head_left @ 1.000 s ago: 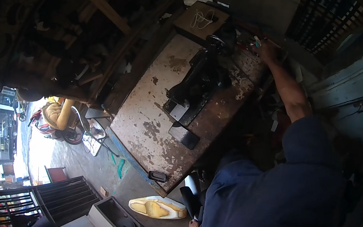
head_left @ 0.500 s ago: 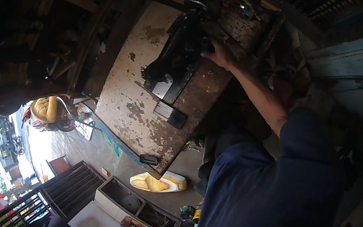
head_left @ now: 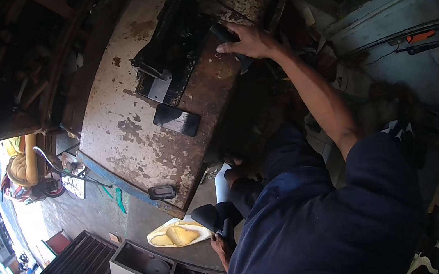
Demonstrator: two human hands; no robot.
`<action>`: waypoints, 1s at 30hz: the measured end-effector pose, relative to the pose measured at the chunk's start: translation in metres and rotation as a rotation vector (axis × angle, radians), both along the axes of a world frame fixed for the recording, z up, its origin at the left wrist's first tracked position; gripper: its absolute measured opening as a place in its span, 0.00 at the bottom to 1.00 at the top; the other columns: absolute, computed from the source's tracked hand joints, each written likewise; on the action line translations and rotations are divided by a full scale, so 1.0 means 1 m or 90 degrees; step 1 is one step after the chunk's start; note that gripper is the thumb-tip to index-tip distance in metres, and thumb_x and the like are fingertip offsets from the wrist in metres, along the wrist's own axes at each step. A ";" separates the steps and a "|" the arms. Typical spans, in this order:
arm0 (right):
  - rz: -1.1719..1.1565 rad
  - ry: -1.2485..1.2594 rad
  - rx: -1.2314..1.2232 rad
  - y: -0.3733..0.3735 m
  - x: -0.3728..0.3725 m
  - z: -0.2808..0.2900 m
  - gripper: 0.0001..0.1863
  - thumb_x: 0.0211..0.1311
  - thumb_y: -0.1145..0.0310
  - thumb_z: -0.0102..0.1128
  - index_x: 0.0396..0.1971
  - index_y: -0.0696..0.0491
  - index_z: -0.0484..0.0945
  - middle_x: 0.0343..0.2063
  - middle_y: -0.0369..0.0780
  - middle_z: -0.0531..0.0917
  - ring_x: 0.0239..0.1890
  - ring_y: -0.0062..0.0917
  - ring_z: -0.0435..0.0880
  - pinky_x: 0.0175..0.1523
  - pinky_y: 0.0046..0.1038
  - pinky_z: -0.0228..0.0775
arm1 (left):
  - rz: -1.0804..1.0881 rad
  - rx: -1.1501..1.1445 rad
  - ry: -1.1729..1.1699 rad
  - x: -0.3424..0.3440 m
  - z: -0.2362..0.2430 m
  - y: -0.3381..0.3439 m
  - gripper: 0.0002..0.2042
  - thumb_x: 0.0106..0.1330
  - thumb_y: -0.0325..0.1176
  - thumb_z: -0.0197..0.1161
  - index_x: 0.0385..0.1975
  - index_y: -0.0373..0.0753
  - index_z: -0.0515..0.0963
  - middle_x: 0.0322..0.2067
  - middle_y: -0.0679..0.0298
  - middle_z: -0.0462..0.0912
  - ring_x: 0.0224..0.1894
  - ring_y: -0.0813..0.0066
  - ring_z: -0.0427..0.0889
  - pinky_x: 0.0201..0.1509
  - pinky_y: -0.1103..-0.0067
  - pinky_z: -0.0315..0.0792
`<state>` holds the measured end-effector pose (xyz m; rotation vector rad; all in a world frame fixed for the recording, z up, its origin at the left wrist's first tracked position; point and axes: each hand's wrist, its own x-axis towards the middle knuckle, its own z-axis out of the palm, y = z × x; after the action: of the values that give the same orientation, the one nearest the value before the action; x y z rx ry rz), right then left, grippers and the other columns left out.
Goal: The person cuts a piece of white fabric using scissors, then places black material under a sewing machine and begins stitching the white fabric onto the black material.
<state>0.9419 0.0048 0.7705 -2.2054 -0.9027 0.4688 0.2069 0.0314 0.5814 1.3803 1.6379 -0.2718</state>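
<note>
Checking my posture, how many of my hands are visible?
2: right hand at the table edge, holding a dark object; left hand lower, beside a black piece, partly hidden.

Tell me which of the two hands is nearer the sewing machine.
The right hand, at the table, gripping a dark object; the left hand is far lower in view, beside the yellow-and-white padding.

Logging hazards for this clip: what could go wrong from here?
1. The right hand has a dark object near the front edge of the table; a slip could drop it.
2. The small dark tray sits close to the table's corner; a bump might knock it off.
3. The left hand holds a black piece that appears near that corner; it might snag there or brush the yellow-and-white shape on the floor.
</note>
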 end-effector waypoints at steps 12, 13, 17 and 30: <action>0.005 -0.090 -0.212 -0.197 -0.129 -0.297 0.42 0.60 0.30 0.61 0.69 0.38 0.71 0.55 0.55 0.82 0.54 0.46 0.84 0.62 0.46 0.72 | -0.116 -0.151 -0.006 0.032 0.053 -0.082 0.18 0.76 0.43 0.57 0.45 0.31 0.80 0.35 0.56 0.88 0.36 0.67 0.84 0.42 0.70 0.76; -0.045 0.040 -0.223 -0.200 -0.121 -0.318 0.39 0.61 0.35 0.64 0.68 0.41 0.72 0.56 0.55 0.81 0.56 0.47 0.82 0.62 0.46 0.72 | -0.097 -0.201 0.071 0.028 0.051 -0.091 0.18 0.76 0.42 0.57 0.49 0.31 0.80 0.37 0.58 0.88 0.38 0.70 0.84 0.43 0.72 0.77; -0.188 0.131 -0.076 -0.222 -0.087 -0.524 0.28 0.56 0.66 0.74 0.55 0.59 0.77 0.46 0.54 0.85 0.52 0.53 0.84 0.58 0.45 0.76 | -0.139 -0.199 0.104 0.125 0.010 -0.110 0.19 0.76 0.44 0.57 0.49 0.31 0.81 0.41 0.54 0.89 0.44 0.61 0.86 0.50 0.68 0.78; -0.297 0.050 0.300 -0.101 0.079 -0.779 0.21 0.58 0.72 0.71 0.52 0.54 0.77 0.45 0.50 0.80 0.50 0.49 0.82 0.53 0.46 0.76 | -0.224 -0.135 0.320 0.267 -0.129 -0.113 0.19 0.76 0.43 0.56 0.49 0.31 0.81 0.41 0.50 0.88 0.45 0.57 0.86 0.51 0.66 0.77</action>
<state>1.0212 -0.0962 -0.0089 -1.8594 -0.3799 0.1018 0.4735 -0.0819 0.4526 1.5060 1.6850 -1.0396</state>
